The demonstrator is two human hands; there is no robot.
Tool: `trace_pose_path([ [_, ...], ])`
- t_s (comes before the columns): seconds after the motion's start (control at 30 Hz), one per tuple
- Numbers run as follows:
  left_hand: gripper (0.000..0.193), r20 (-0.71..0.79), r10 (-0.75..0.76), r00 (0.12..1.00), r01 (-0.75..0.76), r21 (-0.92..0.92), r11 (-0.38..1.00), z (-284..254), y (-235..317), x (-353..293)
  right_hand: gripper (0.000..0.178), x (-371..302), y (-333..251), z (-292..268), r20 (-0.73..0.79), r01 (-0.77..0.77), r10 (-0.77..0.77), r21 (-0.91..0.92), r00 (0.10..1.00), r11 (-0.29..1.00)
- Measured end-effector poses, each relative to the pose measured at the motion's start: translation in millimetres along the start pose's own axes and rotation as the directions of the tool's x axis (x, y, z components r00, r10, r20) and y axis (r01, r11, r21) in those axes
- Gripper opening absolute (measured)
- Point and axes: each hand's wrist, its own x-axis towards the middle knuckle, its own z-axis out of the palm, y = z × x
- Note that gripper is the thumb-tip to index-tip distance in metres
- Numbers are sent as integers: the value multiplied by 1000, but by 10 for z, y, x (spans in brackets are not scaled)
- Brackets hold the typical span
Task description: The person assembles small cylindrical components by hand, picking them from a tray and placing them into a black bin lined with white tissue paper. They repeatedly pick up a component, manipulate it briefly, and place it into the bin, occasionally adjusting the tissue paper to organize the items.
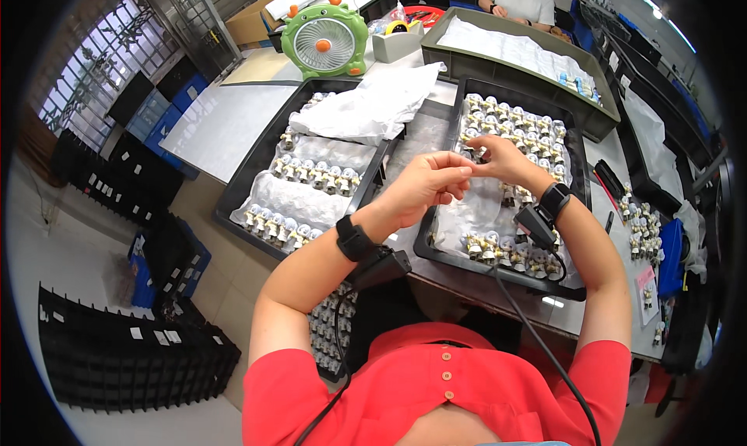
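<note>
My left hand (424,185) and my right hand (504,164) meet fingertip to fingertip above the near-left part of the right black tray (577,181). Both have thumb and fingers pinched together; anything between them is too small or hidden to make out. Under and beyond my right hand, rows of small white-and-gold figurines (513,122) stand on white padding in that tray. Another row of figurines (506,251) lines its near end. To the left, a second black tray (227,206) holds similar figurines (315,175) in rows between strips of white wrapping (299,201).
A green frog-shaped fan (323,41) stands behind the left tray. Farther back right is a large olive bin (520,66) with white sheeting, a person (521,3) behind it. More figurines (644,232) lie at the right, beside a blue bin (671,251). Cables hang from both wrists.
</note>
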Motion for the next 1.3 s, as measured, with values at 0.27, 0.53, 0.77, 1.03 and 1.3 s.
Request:
trace_pose_path([
  [0.27,20,-82,145,986,-134,122,983,-79,-177,119,52,32,-113,197,50,89,-79,-257,996,962],
  [0.53,69,-187,334,924,-297,201,933,-26,-198,72,82,-248,-701,-273,-173,236,-189,318,967,918],
  [0.77,67,-28,373,927,-369,101,924,55,-165,32,82,-397,-752,-228,-342,373,-289,213,894,903],
  [1.03,63,-25,357,934,-353,91,931,61,-229,73,81,-418,-579,-63,-390,425,-359,94,848,900],
  [1.3,53,-32,303,952,-302,31,953,33,-181,101,89,-415,-566,23,-379,465,-391,123,839,877],
])
